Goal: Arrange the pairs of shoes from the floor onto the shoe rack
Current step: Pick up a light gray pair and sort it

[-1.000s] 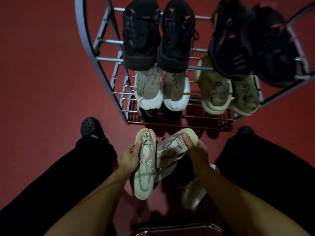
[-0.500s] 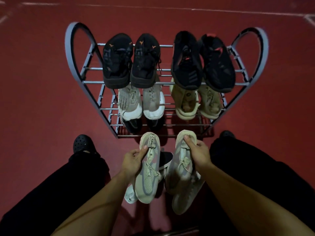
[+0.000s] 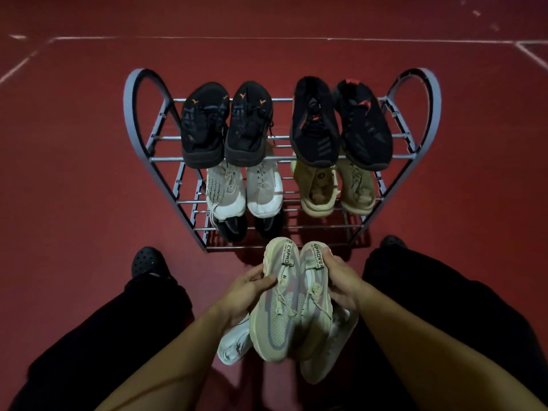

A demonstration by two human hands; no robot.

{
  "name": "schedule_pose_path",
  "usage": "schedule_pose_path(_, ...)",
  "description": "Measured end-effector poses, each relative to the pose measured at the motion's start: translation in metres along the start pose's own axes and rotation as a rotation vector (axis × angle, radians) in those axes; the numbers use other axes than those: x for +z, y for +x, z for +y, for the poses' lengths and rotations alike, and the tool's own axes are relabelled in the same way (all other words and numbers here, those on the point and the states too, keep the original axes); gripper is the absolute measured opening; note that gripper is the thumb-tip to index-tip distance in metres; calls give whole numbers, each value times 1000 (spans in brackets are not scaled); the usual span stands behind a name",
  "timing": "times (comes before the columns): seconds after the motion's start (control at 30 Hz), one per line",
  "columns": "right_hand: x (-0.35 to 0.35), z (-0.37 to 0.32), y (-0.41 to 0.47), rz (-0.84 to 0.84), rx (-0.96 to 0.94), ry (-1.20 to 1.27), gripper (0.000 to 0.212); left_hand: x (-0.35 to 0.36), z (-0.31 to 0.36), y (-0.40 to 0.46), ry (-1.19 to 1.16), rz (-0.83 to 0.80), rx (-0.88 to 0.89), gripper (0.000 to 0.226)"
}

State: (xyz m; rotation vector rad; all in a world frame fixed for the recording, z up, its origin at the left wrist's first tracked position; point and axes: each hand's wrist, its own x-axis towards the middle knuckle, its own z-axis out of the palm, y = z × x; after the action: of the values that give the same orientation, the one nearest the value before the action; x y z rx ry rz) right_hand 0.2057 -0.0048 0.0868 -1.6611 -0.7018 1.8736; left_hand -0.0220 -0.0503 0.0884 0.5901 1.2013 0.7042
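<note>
My left hand and right hand each grip one beige shoe, held together near the rack. Five pairs already sit there; more shoes lie on the floor beneath.

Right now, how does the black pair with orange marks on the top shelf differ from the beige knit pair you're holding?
The black sneakers with orange marks rest on the top shelf of the grey metal shoe rack, untouched; the beige knit sneakers with lettered heel tabs are held off the red floor, one in the left hand, one in the right hand. The first pair is dark, the second pale. Both pairs are laced and sit side by side.
</note>
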Motion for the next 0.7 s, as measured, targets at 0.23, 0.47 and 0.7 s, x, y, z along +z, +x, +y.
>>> schedule_pose_path(0.23,-17,11,-3,-80,32,100,73,9,-8,0,68,93,91,33)
schedule_pose_path(0.47,-35,20,3,-281,12,218,62,27,-1,19,123,292,132,24)
schedule_pose_path(0.7,-63,21,11,-312,18,254,41,39,-4,39,-201,106,43,30)
